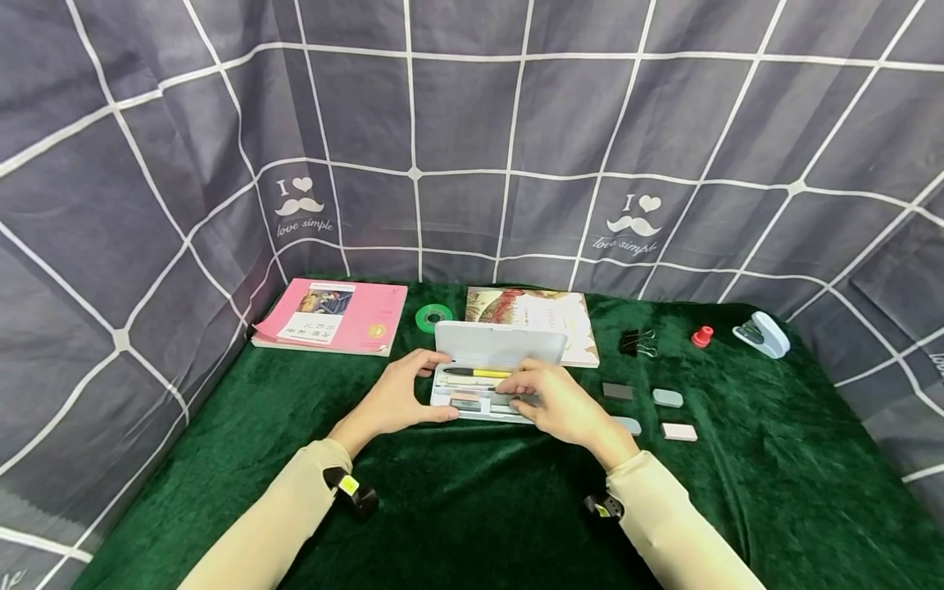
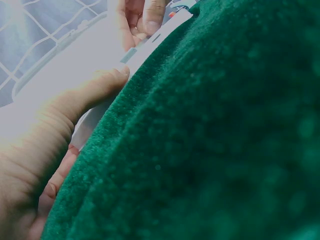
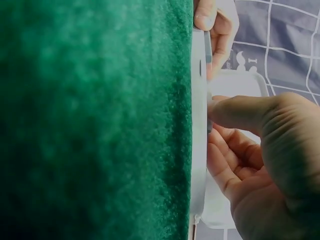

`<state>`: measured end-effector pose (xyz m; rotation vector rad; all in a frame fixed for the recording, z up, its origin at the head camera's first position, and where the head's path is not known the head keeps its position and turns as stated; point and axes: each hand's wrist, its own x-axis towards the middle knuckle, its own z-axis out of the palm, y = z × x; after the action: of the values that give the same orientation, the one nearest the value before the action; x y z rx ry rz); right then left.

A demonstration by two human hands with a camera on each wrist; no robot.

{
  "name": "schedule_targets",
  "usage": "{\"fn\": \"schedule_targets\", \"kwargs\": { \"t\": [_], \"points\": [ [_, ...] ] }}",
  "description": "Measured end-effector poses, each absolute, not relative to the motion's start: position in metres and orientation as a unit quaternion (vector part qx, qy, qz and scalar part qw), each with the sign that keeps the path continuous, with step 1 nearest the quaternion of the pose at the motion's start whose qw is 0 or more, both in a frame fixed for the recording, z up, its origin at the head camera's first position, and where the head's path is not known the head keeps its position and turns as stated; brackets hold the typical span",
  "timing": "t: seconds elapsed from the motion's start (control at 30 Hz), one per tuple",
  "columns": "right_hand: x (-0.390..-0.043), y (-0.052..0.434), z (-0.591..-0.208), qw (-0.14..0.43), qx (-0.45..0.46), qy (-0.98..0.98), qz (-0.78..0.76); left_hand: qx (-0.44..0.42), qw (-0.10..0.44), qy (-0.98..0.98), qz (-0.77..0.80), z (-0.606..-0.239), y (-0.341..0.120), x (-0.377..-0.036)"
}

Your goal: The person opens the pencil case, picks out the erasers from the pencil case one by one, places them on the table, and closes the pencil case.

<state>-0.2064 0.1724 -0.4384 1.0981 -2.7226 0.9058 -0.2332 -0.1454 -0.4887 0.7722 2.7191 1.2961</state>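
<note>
A white pencil case (image 1: 483, 416) lies on green velvet cloth, its lid (image 1: 501, 342) raised at the back. Inside are a yellow-and-black pen (image 1: 475, 373), another slim pen and a pinkish block (image 1: 465, 397) toward the left end. My left hand (image 1: 398, 393) grips the case's left end, thumb on the front rim and fingers behind. Over the right half, my right hand (image 1: 556, 401) reaches in and pinches a small grey block (image 3: 209, 125) between thumb and fingers. In the left wrist view, the left thumb (image 2: 107, 82) presses the case's front edge.
Behind lie a pink book (image 1: 376, 307), green tape (image 1: 433, 317) and a patterned book (image 1: 575, 319). To the right are black binder clips (image 1: 630, 344), a dark rectangle (image 1: 617, 391), a pale oblong (image 1: 667, 398), a whitish block (image 1: 679, 432), a small red object (image 1: 702, 336) and a light-blue stapler (image 1: 770, 336).
</note>
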Motion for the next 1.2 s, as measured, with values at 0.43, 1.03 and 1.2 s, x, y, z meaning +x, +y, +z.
{"fn": "schedule_targets", "kwargs": {
  "t": [0.43, 1.03, 1.2],
  "points": [
    [-0.203, 0.170, -0.436, 0.028, 0.363, -0.883, 0.297, 0.248, 0.012, 0.874, 0.418, -0.489, -0.147, -0.233],
    [-0.167, 0.290, -0.373, 0.182, 0.297, -0.891, 0.292, 0.253, 0.012, 0.870, 0.423, -0.487, -0.143, -0.232],
    [-0.145, 0.325, -0.376, 0.194, 0.265, -0.905, 0.271, 0.250, 0.015, 0.870, 0.425, -0.487, -0.144, -0.231]
  ]
}}
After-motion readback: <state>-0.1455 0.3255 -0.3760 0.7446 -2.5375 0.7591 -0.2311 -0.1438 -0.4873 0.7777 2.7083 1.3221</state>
